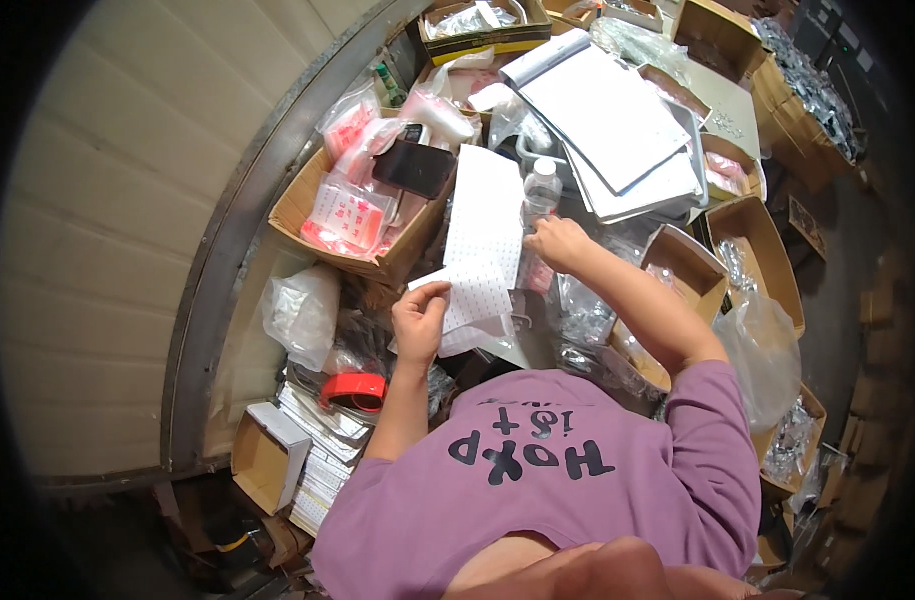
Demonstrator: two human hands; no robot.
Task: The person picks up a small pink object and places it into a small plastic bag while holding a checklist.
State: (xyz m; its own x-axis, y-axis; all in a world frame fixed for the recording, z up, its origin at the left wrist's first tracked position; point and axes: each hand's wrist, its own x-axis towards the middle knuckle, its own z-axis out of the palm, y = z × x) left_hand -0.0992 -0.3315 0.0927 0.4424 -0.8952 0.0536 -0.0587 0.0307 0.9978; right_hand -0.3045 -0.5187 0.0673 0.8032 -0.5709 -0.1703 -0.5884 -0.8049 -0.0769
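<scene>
My left hand (420,318) pinches the near left corner of a long white paper sheet (484,235) covered with rows of small printed marks. The sheet's near end is folded up toward me, and its far end lies flat. At the sheet's right side is my right hand (559,244), fingers curled together; whatever is between them is too small to make out. Just beyond those fingers a clear plastic bottle (542,187) with a white cap stands upright. A small clear bag with pink print (539,277) lies below my right hand.
Left of the sheet, a cardboard box (302,200) holds red-printed plastic bags, with a phone (414,168) propped above it. A stack of papers (607,110) lies at the far right. Open boxes (677,270) flank my right arm; a red tape roll (354,391) sits near my left forearm.
</scene>
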